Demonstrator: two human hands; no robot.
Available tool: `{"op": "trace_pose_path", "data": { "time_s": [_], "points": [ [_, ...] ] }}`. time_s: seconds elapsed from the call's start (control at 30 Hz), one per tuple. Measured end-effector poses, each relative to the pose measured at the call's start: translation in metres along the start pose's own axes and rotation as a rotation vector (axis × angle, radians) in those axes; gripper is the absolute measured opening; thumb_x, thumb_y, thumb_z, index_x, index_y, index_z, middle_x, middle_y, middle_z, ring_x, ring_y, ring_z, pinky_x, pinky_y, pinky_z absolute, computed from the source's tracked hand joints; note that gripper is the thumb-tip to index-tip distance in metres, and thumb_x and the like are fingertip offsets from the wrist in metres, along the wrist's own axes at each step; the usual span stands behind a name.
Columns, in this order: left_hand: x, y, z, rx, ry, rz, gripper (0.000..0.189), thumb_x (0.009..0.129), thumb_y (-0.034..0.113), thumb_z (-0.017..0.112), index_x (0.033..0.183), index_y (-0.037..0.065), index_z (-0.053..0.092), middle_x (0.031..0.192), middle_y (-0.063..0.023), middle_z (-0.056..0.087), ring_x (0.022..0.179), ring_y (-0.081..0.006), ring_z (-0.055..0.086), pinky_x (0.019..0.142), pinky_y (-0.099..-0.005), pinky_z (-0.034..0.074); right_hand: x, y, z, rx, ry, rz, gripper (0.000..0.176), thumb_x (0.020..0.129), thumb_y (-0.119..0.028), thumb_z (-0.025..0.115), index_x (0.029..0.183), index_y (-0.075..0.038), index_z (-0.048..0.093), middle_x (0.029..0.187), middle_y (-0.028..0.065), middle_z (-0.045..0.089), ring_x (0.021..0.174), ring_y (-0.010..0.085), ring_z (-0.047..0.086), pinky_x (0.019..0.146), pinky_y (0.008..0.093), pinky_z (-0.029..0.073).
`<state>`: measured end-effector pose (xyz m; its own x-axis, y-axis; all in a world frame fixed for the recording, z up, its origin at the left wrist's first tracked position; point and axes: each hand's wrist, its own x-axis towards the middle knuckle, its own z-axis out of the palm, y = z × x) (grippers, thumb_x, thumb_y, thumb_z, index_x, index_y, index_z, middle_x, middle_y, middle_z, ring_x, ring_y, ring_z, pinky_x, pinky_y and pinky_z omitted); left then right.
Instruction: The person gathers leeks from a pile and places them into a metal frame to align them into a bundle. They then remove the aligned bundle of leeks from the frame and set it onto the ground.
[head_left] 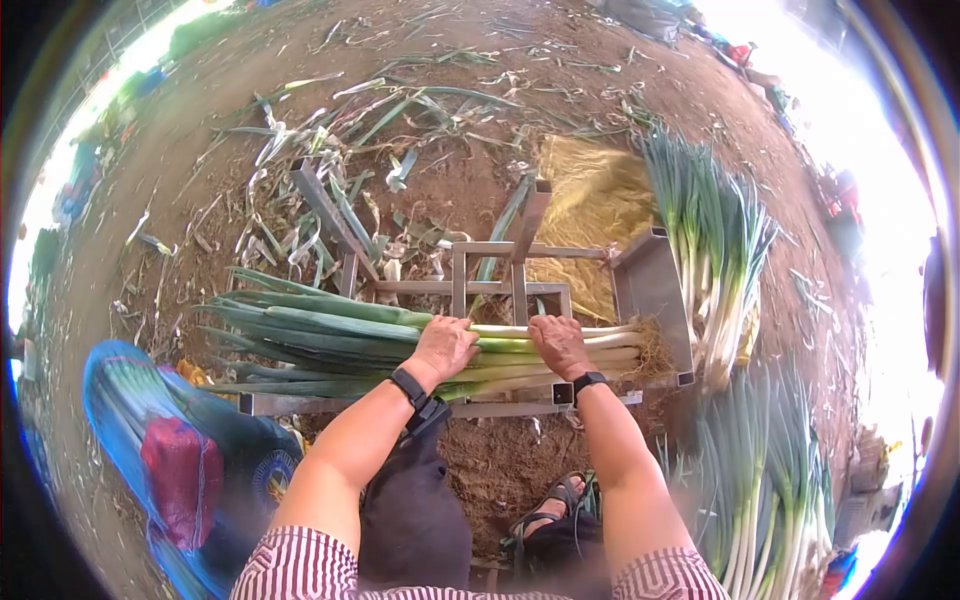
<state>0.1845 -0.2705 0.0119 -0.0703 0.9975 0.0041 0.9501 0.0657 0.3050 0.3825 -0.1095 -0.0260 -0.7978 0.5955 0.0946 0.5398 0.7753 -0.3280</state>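
Observation:
A thick bundle of long green onions (330,330) lies crosswise on a metal frame (410,287). Its green leaves point left, and the white stalks end in roots at an upright metal plate (655,290) on the right. My left hand (447,347) is closed over the stalks where green turns pale, its fingers curled over the far side. On the white part, my right hand (558,343) also grips the stalks with bent fingers. The undersides of both hands are hidden.
More green onions (705,240) lie on a yellow sheet (590,200) at the right, with another pile (765,480) nearer me. A blue mesh bag (120,400) with a red bundle (180,480) is at left. Leaf scraps (310,210) litter the soil. Metal posts (530,215) stick up from the frame.

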Motion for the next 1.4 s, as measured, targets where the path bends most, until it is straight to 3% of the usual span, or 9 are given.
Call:
{"op": "trace_pose_path", "data": {
  "time_s": [0.4,0.7,0.83,1.0,1.13,1.23,1.3,1.37,1.4],
  "points": [
    [0.004,-0.005,-0.003,0.082,0.040,0.118,0.021,0.078,0.022,0.068,0.091,0.007,0.065,0.098,-0.0097,0.063,0.098,-0.0260,0.061,0.088,-0.0387,0.045,-0.023,-0.009,-0.017,-0.017,0.131,-0.247,0.033,0.076,-0.023,0.073,0.107,-0.022,0.063,0.119,0.0045,0.054,0.112,0.0268,0.050,0.096,0.0430,0.038],
    [0.000,-0.001,-0.017,0.152,0.234,0.188,0.006,0.083,0.016,0.056,0.084,0.010,0.058,0.092,-0.0050,0.062,0.084,-0.0199,0.064,0.071,-0.0356,0.042,-0.027,0.009,-0.023,0.039,0.135,-0.199,0.029,0.079,-0.020,0.070,0.106,-0.016,0.059,0.096,0.0071,0.060,0.095,0.0291,0.058,0.085,0.0414,0.045],
    [0.006,0.002,-0.070,0.027,0.243,0.154,0.009,0.086,0.022,0.058,0.083,0.013,0.061,0.084,-0.0026,0.060,0.081,-0.0202,0.062,0.072,-0.0367,0.042,-0.010,-0.009,-0.073,0.093,0.110,-0.281,0.026,0.083,-0.018,0.066,0.106,-0.012,0.058,0.092,0.0089,0.059,0.089,0.0300,0.060,0.078,0.0422,0.048],
    [0.013,0.002,-0.160,-0.065,0.125,0.141,0.021,0.085,0.020,0.064,0.099,0.004,0.067,0.090,-0.0095,0.066,0.080,-0.0297,0.063,0.079,-0.0394,0.046,0.009,-0.043,-0.158,0.079,0.136,-0.373,0.020,0.088,-0.022,0.062,0.103,-0.009,0.059,0.085,0.0092,0.061,0.077,0.0283,0.063,0.067,0.0396,0.052],
    [0.002,0.033,-0.221,0.003,0.683,0.318,0.016,0.085,0.016,0.066,0.097,0.006,0.068,0.091,-0.0100,0.068,0.078,-0.0252,0.064,0.078,-0.0382,0.047,0.001,-0.069,-0.250,0.118,0.097,-0.298,0.018,0.092,-0.022,0.059,0.100,-0.007,0.061,0.084,0.0112,0.064,0.076,0.0280,0.065,0.065,0.0387,0.051],
    [-0.045,0.073,-0.236,-0.147,0.864,0.312,0.016,0.087,0.017,0.064,0.098,0.006,0.069,0.095,-0.0079,0.070,0.087,-0.0188,0.065,0.079,-0.0333,0.050,-0.028,-0.057,-0.293,0.128,0.147,-0.287,0.022,0.093,-0.022,0.056,0.104,-0.003,0.061,0.085,0.0126,0.065,0.074,0.0293,0.064,0.063,0.0390,0.050],
    [-0.073,0.103,-0.218,-0.695,0.397,0.262,0.016,0.091,0.018,0.061,0.098,0.004,0.068,0.098,-0.0072,0.070,0.099,-0.0161,0.064,0.083,-0.0303,0.051,-0.061,-0.060,-0.314,0.219,0.045,-0.084,0.023,0.094,-0.023,0.056,0.104,-0.002,0.061,0.085,0.0140,0.064,0.074,0.0282,0.064,0.063,0.0376,0.050],
    [-0.082,0.134,-0.188,-0.870,0.037,0.136,0.021,0.094,0.021,0.059,0.105,0.004,0.065,0.107,-0.0099,0.068,0.106,-0.0188,0.063,0.092,-0.0345,0.051,-0.099,-0.070,-0.327,0.314,-0.003,0.093,0.025,0.096,-0.025,0.054,0.103,-0.002,0.061,0.079,0.0121,0.063,0.071,0.0218,0.062,0.063,0.0342,0.048],
    [-0.082,0.151,-0.183,-1.108,0.060,0.097,0.023,0.094,0.022,0.059,0.108,0.003,0.063,0.109,-0.0117,0.067,0.106,-0.0209,0.063,0.092,-0.0365,0.051,-0.119,-0.073,-0.324,0.380,0.040,0.062,0.025,0.097,-0.025,0.053,0.103,-0.002,0.061,0.077,0.0090,0.062,0.069,0.0188,0.060,0.062,0.0330,0.047]
  ]
}}
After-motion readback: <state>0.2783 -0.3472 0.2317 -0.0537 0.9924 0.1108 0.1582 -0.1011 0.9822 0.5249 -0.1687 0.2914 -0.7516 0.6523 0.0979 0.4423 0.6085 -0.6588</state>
